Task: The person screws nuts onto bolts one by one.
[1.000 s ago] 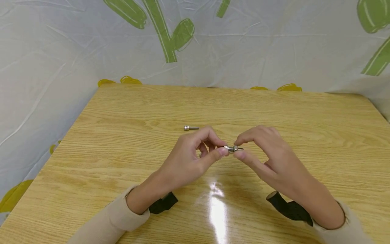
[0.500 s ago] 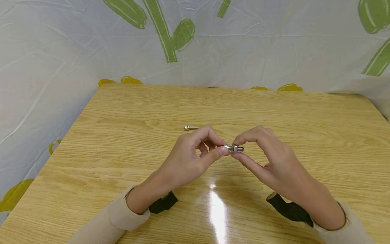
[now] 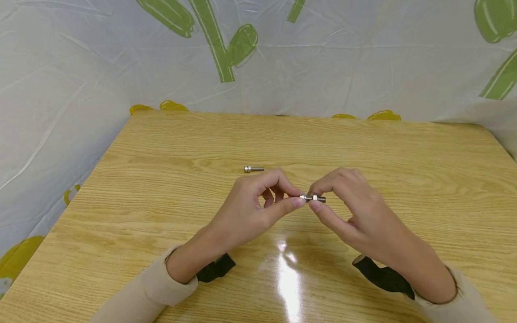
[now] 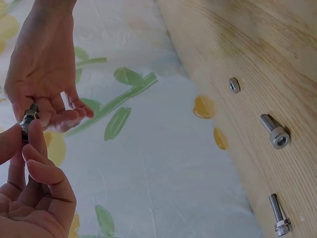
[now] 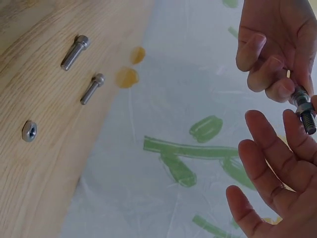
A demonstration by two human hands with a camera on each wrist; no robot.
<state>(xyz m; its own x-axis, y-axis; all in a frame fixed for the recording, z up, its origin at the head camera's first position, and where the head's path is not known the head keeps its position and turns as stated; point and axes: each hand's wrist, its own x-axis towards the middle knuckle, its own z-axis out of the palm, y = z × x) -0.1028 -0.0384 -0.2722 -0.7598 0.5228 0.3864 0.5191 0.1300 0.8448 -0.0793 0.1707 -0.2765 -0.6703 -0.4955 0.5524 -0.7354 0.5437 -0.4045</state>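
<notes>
My left hand [image 3: 258, 204] pinches the head end of a steel bolt [image 3: 322, 199] between thumb and forefinger. The bolt lies roughly level, its threaded tip pointing right. A hex nut [image 3: 315, 197] sits partway along the thread, and my right hand [image 3: 355, 206] holds it between thumb and forefinger. In the right wrist view the bare thread end [image 5: 309, 124] sticks out past the nut, with the other right fingers [image 5: 267, 168] spread apart. Most of the bolt head is hidden by the left fingertips.
On the wooden table [image 3: 161, 148], a bolt with a nut on it [image 3: 253, 169] lies beyond the left hand. The left wrist view also shows a thicker socket-head bolt [image 4: 275, 131] and a loose nut [image 4: 234, 85]. A patterned sheet [image 3: 323, 58] hangs behind the table.
The bolt and nut have shifted slightly right with the hands. My right thumb and forefinger have shifted about the nut, and more of the bolt's tip shows than one second ago.
</notes>
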